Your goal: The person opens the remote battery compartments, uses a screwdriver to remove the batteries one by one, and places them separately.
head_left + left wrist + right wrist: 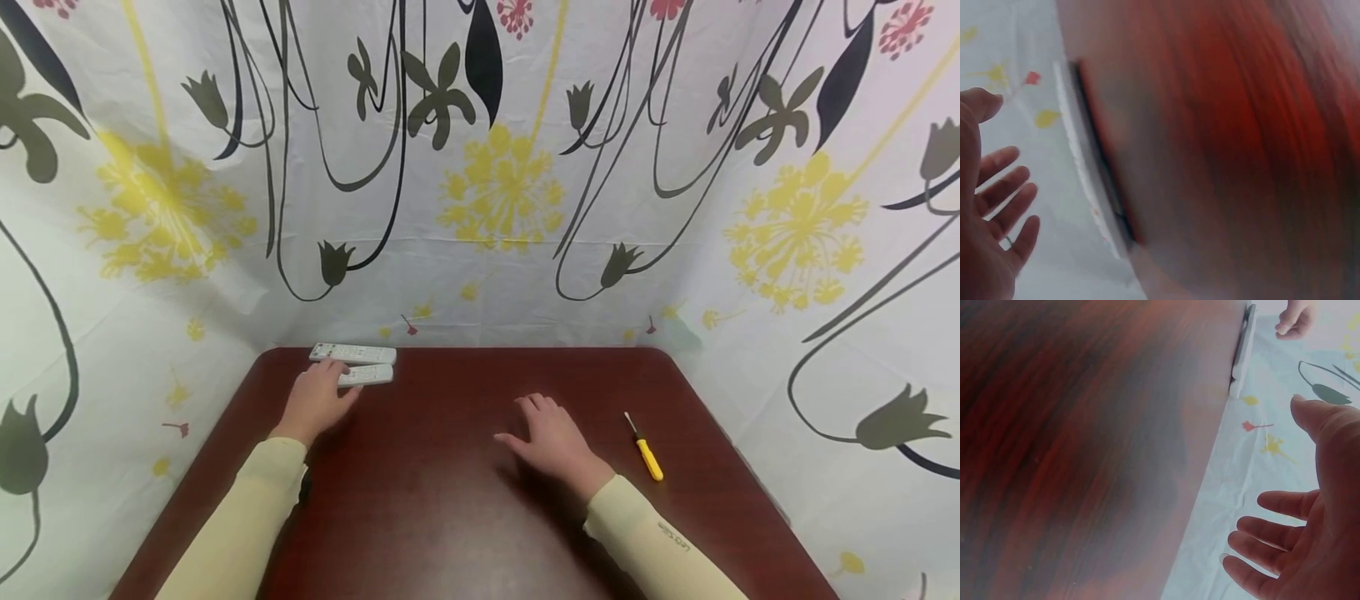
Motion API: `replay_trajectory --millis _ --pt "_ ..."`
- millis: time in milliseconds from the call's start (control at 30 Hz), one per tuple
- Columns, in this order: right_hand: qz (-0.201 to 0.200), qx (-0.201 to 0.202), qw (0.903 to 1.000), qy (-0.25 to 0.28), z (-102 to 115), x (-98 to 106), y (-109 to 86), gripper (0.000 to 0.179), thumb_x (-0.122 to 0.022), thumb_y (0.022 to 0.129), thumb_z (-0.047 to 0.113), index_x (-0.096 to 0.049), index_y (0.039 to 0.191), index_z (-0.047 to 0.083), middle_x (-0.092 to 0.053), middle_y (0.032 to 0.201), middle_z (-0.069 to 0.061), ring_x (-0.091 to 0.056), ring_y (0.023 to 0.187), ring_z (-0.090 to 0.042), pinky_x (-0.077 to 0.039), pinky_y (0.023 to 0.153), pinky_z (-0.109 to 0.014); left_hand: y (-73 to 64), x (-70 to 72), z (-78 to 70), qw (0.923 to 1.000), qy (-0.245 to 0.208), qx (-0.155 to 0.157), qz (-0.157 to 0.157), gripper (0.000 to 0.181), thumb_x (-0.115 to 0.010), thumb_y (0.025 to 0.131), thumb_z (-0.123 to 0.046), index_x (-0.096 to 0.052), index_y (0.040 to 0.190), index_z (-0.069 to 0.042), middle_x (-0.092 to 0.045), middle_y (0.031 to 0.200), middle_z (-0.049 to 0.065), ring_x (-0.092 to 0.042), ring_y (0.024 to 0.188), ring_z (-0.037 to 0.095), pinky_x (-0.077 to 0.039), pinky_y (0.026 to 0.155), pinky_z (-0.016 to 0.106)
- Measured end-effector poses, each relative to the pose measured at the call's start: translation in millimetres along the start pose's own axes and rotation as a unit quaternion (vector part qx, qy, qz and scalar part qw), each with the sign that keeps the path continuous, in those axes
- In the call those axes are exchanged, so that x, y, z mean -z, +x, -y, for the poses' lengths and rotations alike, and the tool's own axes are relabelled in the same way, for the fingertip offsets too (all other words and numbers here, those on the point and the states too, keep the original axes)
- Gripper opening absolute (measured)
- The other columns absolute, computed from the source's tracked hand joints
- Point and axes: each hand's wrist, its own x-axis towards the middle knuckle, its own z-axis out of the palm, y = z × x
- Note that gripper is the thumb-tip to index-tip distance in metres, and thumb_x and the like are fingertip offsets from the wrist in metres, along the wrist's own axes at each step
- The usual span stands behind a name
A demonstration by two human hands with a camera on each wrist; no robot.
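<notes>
Two white remote controls lie side by side at the table's back left corner, a rear remote point(352, 353) and a front remote point(369, 374). Over the left end of the front one is my left hand point(318, 402), hiding part of it. In the left wrist view that hand point(994, 200) has its fingers loosely spread, apart from the white remote edge point(1092, 175). My right hand point(551, 442) hovers above the table's middle right, holding nothing; its fingers point(1260, 550) are relaxed and parted. To its right lies a screwdriver point(649, 460) with a yellow handle, tip pointing away.
The dark red-brown table point(450, 483) has rounded back corners. A white curtain point(480, 292) with flower prints hangs behind it and along both sides, close to the table's edges.
</notes>
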Motion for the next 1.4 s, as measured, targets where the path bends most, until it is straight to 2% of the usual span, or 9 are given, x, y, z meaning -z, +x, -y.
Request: replay_trajectory --millis 233,633,867,1167,1400 --pt "0.006 -0.003 1.0 0.007 -1 2 -3.4 0.08 -0.075 0.099 0.065 -0.063 0.148 0.003 -0.064 0.144 -0.015 -0.061 0.133 -0.036 -0.053 0.109 -0.058 7.1 -5.0 17.7 0.9998 0.014 0.006 0.012 0.048 -0.077 0.101 -0.032 -0.068 0.13 0.005 -0.067 0.127 0.025 -0.064 0.116 0.046 -0.05 0.101 0.067" --pt "0.006 -0.006 1.0 0.002 -3 -1 -6.0 0.079 -0.074 0.099 0.068 -0.064 0.148 0.006 -0.064 0.143 -0.014 -0.062 0.132 -0.035 -0.053 0.109 -0.058 20.3 -0.2 27.5 0.9984 0.029 -0.012 0.048 0.052 -0.076 0.101 -0.033 -0.067 0.13 0.009 -0.067 0.129 0.029 -0.064 0.12 0.048 -0.05 0.102 0.069" --pt "0.005 -0.007 1.0 0.001 -3 -1 -7.2 0.078 -0.074 0.099 0.067 -0.065 0.146 0.005 -0.065 0.142 -0.014 -0.062 0.13 -0.035 -0.054 0.107 -0.057 30.0 1.6 37.1 0.9957 0.003 0.008 0.093 0.055 -0.077 0.101 -0.033 -0.066 0.138 0.006 -0.065 0.139 0.028 -0.061 0.129 0.048 -0.047 0.111 0.069" --pt "0.01 -0.009 0.9999 -0.005 -3 0 -8.9 0.08 -0.074 0.099 0.067 -0.065 0.147 0.005 -0.064 0.142 -0.014 -0.062 0.129 -0.035 -0.054 0.107 -0.057 39.1 -0.5 42.7 0.9939 0.004 0.02 0.108 0.059 -0.079 0.1 -0.035 -0.065 0.14 0.007 -0.064 0.143 0.03 -0.059 0.133 0.05 -0.045 0.113 0.069" --pt "0.008 -0.011 0.9999 -0.001 -2 2 -8.7 0.08 -0.075 0.099 0.066 -0.064 0.148 0.004 -0.064 0.143 -0.014 -0.062 0.131 -0.036 -0.053 0.109 -0.058 39.7 1.4 44.8 0.9913 0.016 0.025 0.129 0.067 -0.08 0.1 -0.038 -0.063 0.142 0.011 -0.063 0.143 0.033 -0.059 0.132 0.052 -0.046 0.111 0.07"
